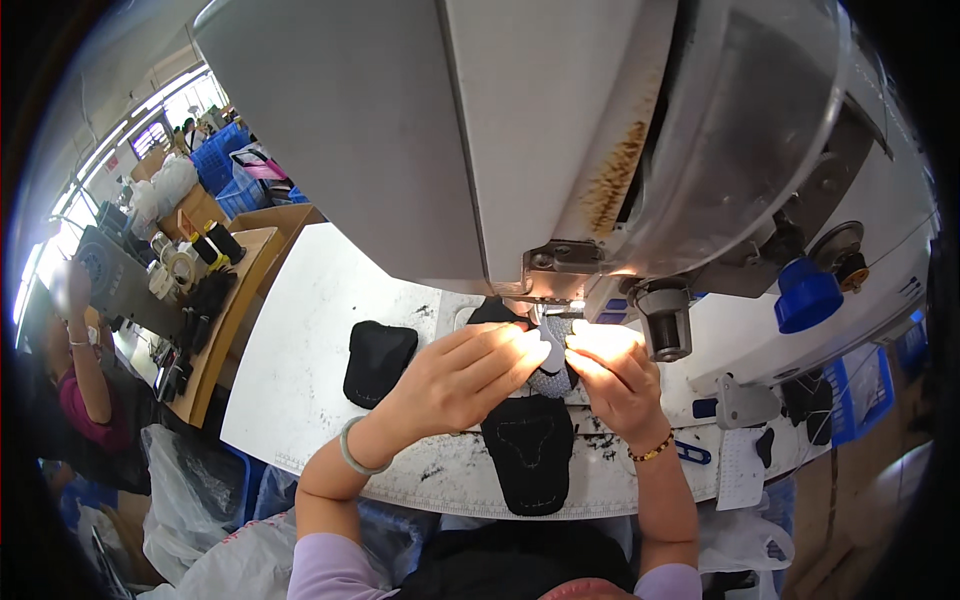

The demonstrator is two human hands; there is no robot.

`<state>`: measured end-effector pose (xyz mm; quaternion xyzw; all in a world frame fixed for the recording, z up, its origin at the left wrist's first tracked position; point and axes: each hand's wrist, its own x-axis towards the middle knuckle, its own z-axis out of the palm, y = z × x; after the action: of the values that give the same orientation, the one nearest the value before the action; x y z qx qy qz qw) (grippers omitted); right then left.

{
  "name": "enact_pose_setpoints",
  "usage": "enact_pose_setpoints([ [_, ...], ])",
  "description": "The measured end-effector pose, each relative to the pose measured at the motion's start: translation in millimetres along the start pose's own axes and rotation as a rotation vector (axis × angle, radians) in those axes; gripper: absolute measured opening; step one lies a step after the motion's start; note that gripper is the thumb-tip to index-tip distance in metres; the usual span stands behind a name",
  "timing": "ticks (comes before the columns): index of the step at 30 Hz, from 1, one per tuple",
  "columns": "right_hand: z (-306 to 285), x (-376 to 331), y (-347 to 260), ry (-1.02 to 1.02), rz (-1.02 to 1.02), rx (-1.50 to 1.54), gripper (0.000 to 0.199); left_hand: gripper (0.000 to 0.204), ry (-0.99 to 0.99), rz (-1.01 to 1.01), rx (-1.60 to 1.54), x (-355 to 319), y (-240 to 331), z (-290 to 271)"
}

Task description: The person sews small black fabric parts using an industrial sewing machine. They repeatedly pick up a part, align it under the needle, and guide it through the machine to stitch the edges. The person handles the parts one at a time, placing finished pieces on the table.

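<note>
My left hand [465, 372] and my right hand [618, 378] meet under the head of a sewing machine [400, 120], fingers closed in a pinch. Between them is a small grey and black fabric piece [552, 382], with a pale curved piece on top; bright lamp light washes out the fingertips. The needle area is mostly hidden behind the fingers. Just below my hands lies a black fabric piece [528, 455] with light stitching, near the table's front edge. Another black fabric piece [380, 362] rests flat to the left of my left hand.
Black lint litters the white table [290, 390]. A blue-handled tool [692, 453] and a white perforated card [741, 470] lie right. A blue crate [862, 392] stands beyond. At left, a wooden bench [235, 300] holds thread cones; a person [90, 390] sits there. Plastic bags [240, 555] hang below.
</note>
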<state>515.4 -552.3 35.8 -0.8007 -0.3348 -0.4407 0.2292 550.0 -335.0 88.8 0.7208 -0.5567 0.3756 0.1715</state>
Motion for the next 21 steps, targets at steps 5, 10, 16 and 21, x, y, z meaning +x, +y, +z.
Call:
enact_pose_setpoints([
  [5,4,5,-6,0.027,0.001,-0.077,0.031,0.028,0.021,-0.016,-0.013,-2,-8,2],
  [10,10,10,-20,0.048,0.029,-0.184,0.028,0.028,0.034,-0.033,-0.030,-8,-21,8],
  [16,17,13,-28,0.061,0.083,-0.231,0.028,0.035,0.114,-0.108,-0.142,-15,-31,21],
  [21,24,12,-24,0.119,0.088,-0.238,0.026,0.032,0.210,-0.179,-0.199,-19,-33,33],
])
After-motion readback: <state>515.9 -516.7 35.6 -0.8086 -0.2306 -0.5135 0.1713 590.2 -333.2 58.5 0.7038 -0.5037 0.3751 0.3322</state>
